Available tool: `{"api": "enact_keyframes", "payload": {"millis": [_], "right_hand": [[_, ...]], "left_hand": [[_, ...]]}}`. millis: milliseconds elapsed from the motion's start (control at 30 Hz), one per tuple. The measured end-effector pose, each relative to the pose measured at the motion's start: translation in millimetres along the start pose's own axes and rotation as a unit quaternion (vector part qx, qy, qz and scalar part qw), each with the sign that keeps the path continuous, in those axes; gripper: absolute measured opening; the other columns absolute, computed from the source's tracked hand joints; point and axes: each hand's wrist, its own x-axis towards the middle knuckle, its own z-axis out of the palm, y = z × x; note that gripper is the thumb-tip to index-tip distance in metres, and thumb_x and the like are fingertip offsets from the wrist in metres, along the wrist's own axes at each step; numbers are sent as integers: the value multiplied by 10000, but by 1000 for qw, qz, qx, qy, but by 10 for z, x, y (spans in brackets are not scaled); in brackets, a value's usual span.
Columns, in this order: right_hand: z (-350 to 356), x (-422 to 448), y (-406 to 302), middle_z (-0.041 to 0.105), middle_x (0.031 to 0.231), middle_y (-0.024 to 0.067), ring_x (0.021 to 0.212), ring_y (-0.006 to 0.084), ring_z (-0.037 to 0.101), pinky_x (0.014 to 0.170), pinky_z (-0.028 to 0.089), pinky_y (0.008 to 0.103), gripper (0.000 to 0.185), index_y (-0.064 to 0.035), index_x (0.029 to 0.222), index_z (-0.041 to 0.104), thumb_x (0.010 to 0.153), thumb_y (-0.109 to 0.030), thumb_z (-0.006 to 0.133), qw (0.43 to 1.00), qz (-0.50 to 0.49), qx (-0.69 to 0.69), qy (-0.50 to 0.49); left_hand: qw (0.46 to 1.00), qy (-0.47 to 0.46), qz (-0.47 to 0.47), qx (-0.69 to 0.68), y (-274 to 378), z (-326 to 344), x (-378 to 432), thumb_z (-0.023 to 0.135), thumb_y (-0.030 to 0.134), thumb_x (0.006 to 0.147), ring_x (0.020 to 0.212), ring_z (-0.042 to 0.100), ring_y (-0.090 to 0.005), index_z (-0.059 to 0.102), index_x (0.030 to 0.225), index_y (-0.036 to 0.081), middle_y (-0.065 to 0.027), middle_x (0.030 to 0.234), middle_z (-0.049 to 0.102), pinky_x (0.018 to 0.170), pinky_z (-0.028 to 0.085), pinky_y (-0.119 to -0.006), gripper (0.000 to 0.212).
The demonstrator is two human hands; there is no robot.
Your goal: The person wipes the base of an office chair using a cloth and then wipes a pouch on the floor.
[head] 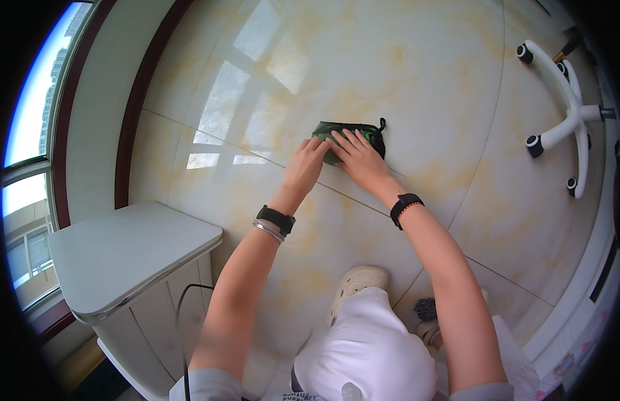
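Observation:
A small green fabric pouch with black trim and a black loop [331, 127] lies on the glossy tiled floor. The fingertips of my left hand [305, 165] touch its left lower edge. Spread fingers of my right hand [360, 160] rest on top of the pouch, pressing over its middle and right part. The two hands nearly meet at the fingertips. What lies under the palms is hidden. Both wrists wear black bands.
A white cabinet with a flat top [139, 250] stands at the left beside the window. White chair legs on casters [566, 125] stand at the right. Near my beige clog [365, 278] lies a dark fuzzy thing [426, 309]. A black cable [178, 311] hangs by the cabinet.

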Motion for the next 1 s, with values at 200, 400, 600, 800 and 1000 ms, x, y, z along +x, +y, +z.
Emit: {"api": "enact_keyframes", "payload": {"millis": [200, 400, 600, 800, 1000], "right_hand": [[-197, 226, -122, 390, 1416, 72, 1317, 262, 336, 1129, 224, 417, 579, -182, 1370, 412, 839, -269, 624, 994, -42, 34, -96], [-603, -41, -149, 419, 1390, 108, 1279, 263, 376, 969, 349, 388, 513, -191, 1343, 458, 849, -180, 596, 992, 31, -34, -116], [-490, 44, -212, 523, 1287, 81, 1166, 258, 503, 880, 466, 418, 365, -156, 1189, 574, 826, -121, 570, 994, -13, -85, -74], [-445, -92, -245, 531, 1291, 39, 1200, 222, 486, 972, 432, 414, 299, -174, 1127, 613, 834, -154, 559, 992, -85, -5, -92], [-535, -320, -396, 531, 1312, -20, 1211, 162, 488, 1008, 412, 373, 294, -211, 1093, 625, 811, -166, 557, 974, -181, 22, -135]], "left_hand": [[996, -45, -76, -10, -153, -232, -286, 541, -56, 719, 951, 527, -311, 577, 1083, 50, -106, 1020, 559, 837, 455, -407, 380], [991, -2, 51, 126, -32, -327, -133, 564, -24, 730, 1171, 461, -293, 591, 1056, 50, -98, 1116, 523, 996, 391, -411, 335], [988, -57, 75, 124, -17, -386, -115, 586, -6, 733, 1120, 490, -299, 576, 972, 44, -104, 1110, 517, 911, 450, -395, 244], [982, -164, -33, 90, 240, -436, -549, 662, 70, 720, 923, 558, -316, 508, 1009, 41, -114, 992, 515, 746, 498, -398, 328], [965, -241, -93, 35, 645, -606, -895, 742, 162, 701, 871, 575, -348, 441, 1056, -3, -157, 942, 512, 729, 500, -413, 494]]}}
